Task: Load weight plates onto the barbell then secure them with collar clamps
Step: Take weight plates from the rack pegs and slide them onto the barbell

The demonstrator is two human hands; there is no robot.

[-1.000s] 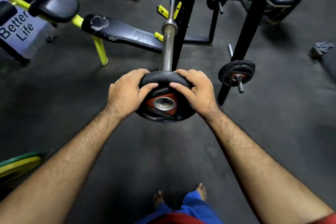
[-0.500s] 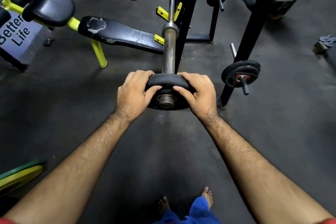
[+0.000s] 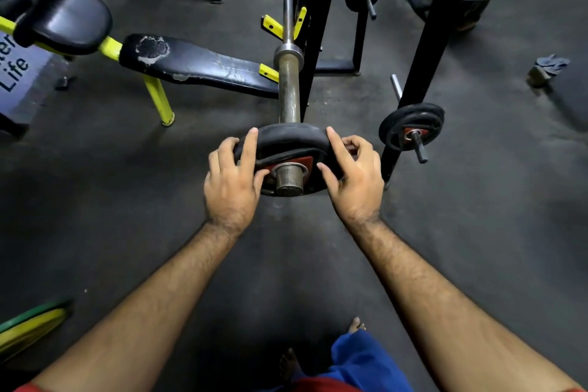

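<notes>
Dark gym floor (image 3: pixel 477 232) lies beneath the barbell (image 3: pixel 289 86), whose weight plate (image 3: pixel 288 140) both hands' spread fingers (image 3: pixel 248 149) touch.

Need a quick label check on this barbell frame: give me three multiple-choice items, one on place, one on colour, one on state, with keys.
1. Where is the plate that the hands touch?
A. flat on the floor
B. on the bar sleeve, near its end
C. on the bench

2. What colour are the bench legs?
A. yellow
B. white
C. red

3. How far is the plate along the sleeve?
A. against the inner shoulder
B. not on the bar yet
C. only just on, bare sleeve beyond it

Key: 1 B, the sleeve end pokes through the plate's hole. 2 A, the leg under the pad is yellow. 3 C, a bare run of sleeve lies between plate and shoulder; left hand and right hand rest on its rim.
</notes>
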